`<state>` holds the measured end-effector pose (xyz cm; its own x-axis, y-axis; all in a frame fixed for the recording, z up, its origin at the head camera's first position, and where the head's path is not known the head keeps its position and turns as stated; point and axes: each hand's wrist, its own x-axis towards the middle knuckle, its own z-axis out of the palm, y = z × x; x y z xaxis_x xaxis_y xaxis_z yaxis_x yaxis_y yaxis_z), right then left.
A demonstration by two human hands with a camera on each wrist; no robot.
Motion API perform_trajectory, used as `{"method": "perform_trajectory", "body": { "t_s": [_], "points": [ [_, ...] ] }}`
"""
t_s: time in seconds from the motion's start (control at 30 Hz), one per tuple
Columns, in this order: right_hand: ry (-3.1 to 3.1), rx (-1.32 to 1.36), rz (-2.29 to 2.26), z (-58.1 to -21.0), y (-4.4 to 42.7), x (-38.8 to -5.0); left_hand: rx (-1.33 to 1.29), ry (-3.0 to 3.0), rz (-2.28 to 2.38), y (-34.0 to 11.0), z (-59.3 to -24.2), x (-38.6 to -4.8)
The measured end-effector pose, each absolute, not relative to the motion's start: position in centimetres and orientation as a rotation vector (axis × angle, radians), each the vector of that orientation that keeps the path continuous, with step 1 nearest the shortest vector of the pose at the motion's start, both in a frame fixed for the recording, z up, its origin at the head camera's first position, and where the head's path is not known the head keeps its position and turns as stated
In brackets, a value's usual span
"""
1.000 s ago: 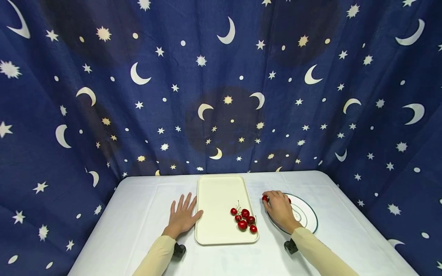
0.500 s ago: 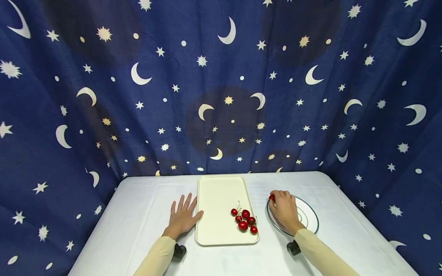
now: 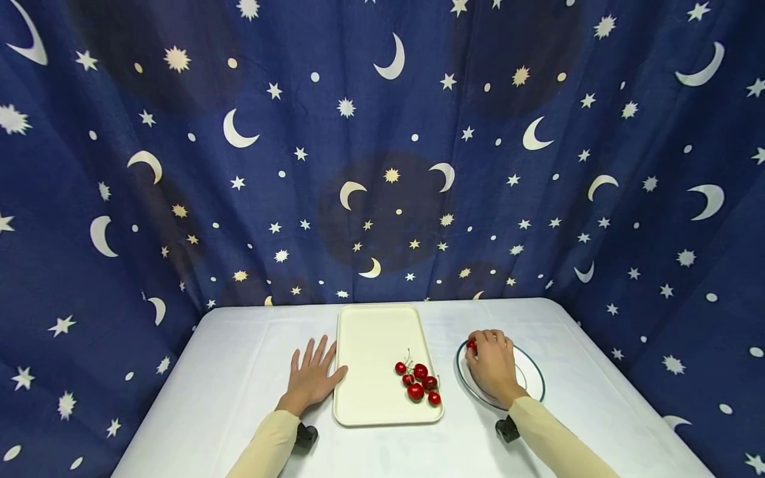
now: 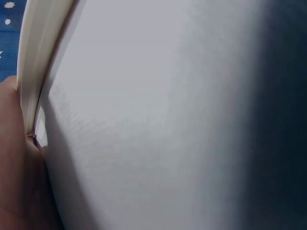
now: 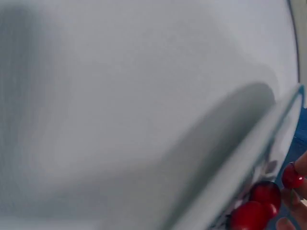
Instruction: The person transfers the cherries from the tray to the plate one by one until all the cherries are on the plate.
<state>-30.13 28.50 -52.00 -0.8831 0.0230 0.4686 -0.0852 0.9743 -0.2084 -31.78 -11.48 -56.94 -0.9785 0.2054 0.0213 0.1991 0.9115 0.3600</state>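
Observation:
My left hand [image 3: 311, 382] lies with straight, spread fingers on the white cloth, its thumb touching the left rim of a cream tray [image 3: 370, 358]. On the tray's right side is a cluster of several red cherries [image 3: 415, 392], some with stems. My right hand [image 3: 493, 364] is over a white plate [image 3: 528, 382] with a dark rim, fingers curled down. In the right wrist view its fingertips pinch a cherry [image 5: 291, 177]. Two more cherries [image 5: 250, 216] sit on the plate just beneath. The hand hides much of the plate in the head view.
A white cloth [image 3: 239, 372] covers the table, with the tray in the middle and the plate to its right. Behind and at both sides hangs a dark blue curtain [image 3: 269, 219] with moons and stars. A black wrist camera [image 3: 507, 429] sits under the right wrist.
My right hand has moved right, from the plate's left edge to farther over the plate. The left hand stays at the tray's rim. The view has shifted slightly.

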Motion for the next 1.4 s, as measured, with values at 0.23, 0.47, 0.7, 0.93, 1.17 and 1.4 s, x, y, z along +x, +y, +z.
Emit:
{"method": "perform_trajectory", "body": {
  "t_s": [0.23, 0.47, 0.7, 0.93, 1.17, 1.4],
  "points": [
    [-2.512, 0.121, 0.365, -51.1, 27.9, -30.1, 0.331, 3.041, 0.591, -11.6, -56.7, -31.4],
    [-2.56, 0.159, 0.388, -50.6, 26.3, -30.3, 0.323, 3.031, 0.582, -11.5, -56.1, -31.1],
    [-2.591, 0.269, 0.469, -50.7, 24.1, -30.8, 0.327, 3.023, 0.604, -11.3, -55.3, -30.7],
    [-2.65, 0.343, 0.532, -50.1, 21.7, -31.0, 0.317, 3.031, 0.578, -11.4, -56.0, -31.2],
    [-2.686, 0.382, 0.591, -50.7, 19.8, -31.3, 0.309, 3.023, 0.569, -11.1, -54.5, -30.3],
    [-2.734, 0.453, 0.593, -50.8, 18.9, -31.4, 0.302, 3.023, 0.561, -11.1, -54.3, -30.3]
  ]
}}
